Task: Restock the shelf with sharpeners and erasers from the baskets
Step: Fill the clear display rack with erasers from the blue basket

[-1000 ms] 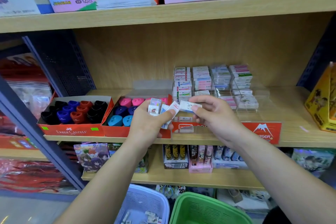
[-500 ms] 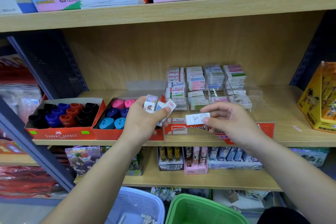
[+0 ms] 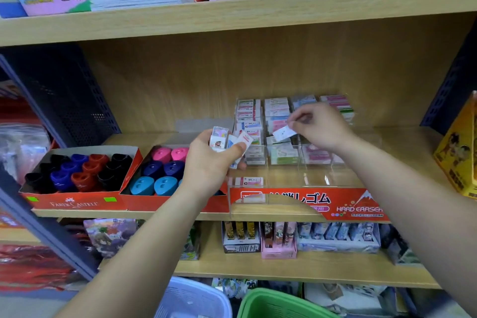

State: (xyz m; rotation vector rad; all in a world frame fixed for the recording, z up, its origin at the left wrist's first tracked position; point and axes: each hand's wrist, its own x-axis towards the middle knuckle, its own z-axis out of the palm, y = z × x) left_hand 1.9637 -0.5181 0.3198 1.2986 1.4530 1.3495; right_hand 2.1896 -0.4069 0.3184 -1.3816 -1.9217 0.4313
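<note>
My left hand (image 3: 210, 162) grips a bunch of small wrapped erasers (image 3: 227, 141) in front of the shelf. My right hand (image 3: 320, 128) pinches a single white eraser (image 3: 284, 133) over the stacked erasers (image 3: 277, 116) inside the clear acrylic eraser display (image 3: 304, 175) with its red front label. Two red cardboard trays of sharpeners (image 3: 77, 171), in black, blue, red, pink and teal, stand to the left on the same wooden shelf (image 3: 165, 137).
A pale blue basket (image 3: 193, 299) and a green basket (image 3: 278, 304) sit below at the bottom edge. A yellow box (image 3: 458, 152) stands at the far right. Card packs fill the lower shelf and boxes the upper shelf. A dark mesh panel (image 3: 64, 95) bounds the left side.
My right hand has carried one eraser away from my left hand, up and back over the stacks in the display. The left hand has stayed put with its bunch.
</note>
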